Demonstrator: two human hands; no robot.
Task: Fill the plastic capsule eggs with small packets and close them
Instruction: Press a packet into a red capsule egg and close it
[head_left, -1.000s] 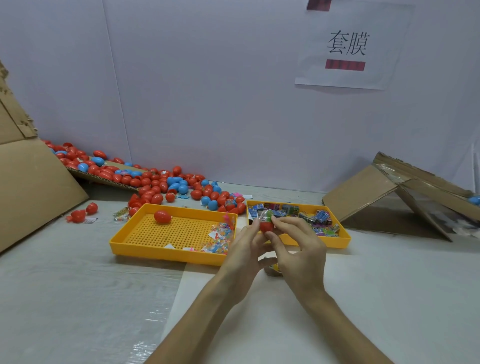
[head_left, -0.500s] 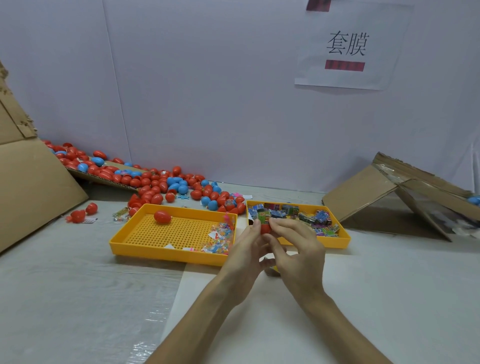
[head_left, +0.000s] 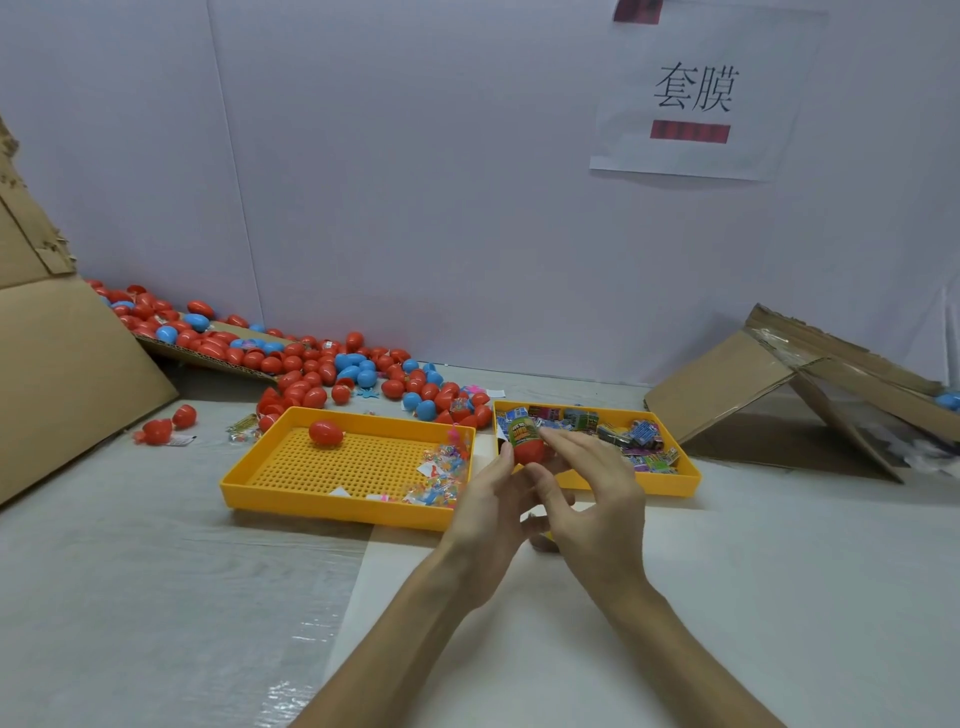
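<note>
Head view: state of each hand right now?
Left hand: holding the red egg half with a packet in it.
Right hand: open, holding nothing.

left hand (head_left: 488, 517) grips red egg (head_left: 530, 453) | green packet (head_left: 519, 429) sticking out | right hand (head_left: 597, 501) just beside

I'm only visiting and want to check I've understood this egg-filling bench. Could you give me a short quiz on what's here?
1. True or false: the red egg held by the left hand is already closed.
2. Fill in: the right tray holds small printed ____.
3. Where does the closed red egg lie? A) left tray; B) right tray; C) neither.
Key: 1 false, a green packet sticks out of it; 2 packets; 3 A.
</note>
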